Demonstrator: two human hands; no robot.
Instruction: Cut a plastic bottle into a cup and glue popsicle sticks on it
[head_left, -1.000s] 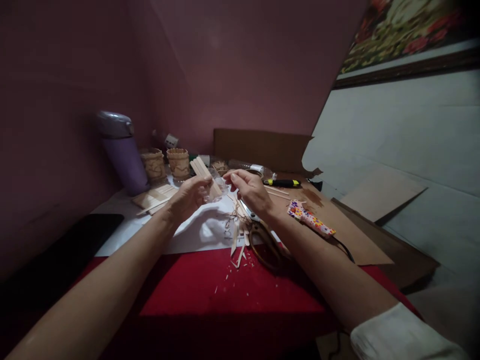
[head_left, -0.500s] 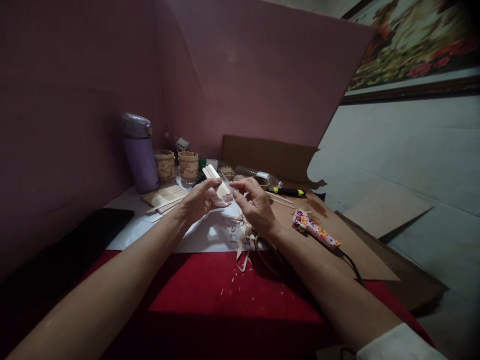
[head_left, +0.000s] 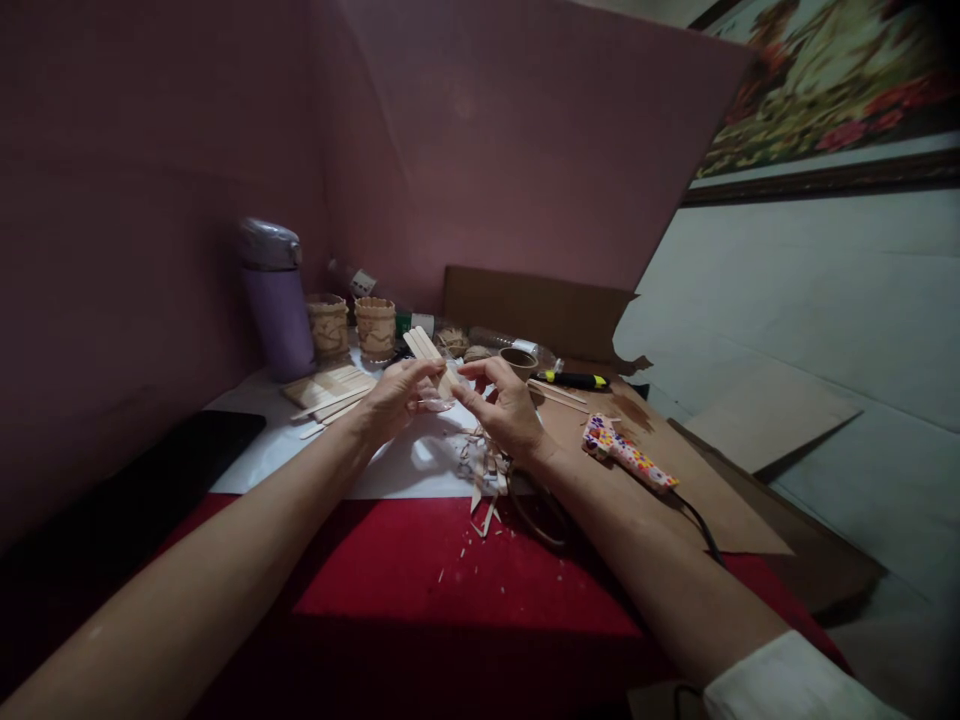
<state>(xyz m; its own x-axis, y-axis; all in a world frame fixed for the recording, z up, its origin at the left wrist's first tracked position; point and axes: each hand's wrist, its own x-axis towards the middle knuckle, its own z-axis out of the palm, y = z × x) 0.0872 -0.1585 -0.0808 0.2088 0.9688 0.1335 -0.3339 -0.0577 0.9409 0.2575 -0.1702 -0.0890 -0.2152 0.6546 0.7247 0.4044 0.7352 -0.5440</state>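
In front of me, my left hand [head_left: 397,400] pinches a few pale wooden craft sticks [head_left: 423,344] that lie side by side, slanting up and away. Below the sticks, a clear plastic piece [head_left: 436,405] shows in the same grip; its full shape is hidden by my fingers. My right hand [head_left: 511,408] is closed around the near right side of this piece, thumb and fingertips at the lower ends of the sticks. Under my hands lie broken wood scraps [head_left: 487,468] on white paper and red cloth.
A purple tumbler [head_left: 279,315] and two stick-covered cups [head_left: 375,332] stand at the back left, behind a pile of craft sticks [head_left: 337,385]. On the right cardboard rest a flowered glue gun [head_left: 630,455] with a cord and a black-and-yellow utility knife [head_left: 576,381]. A clear bottle [head_left: 525,347] lies behind.
My right thumb has moved left onto the lower ends of the sticks. The sticks and plastic have turned slightly in my hands, and the view has shifted a little.
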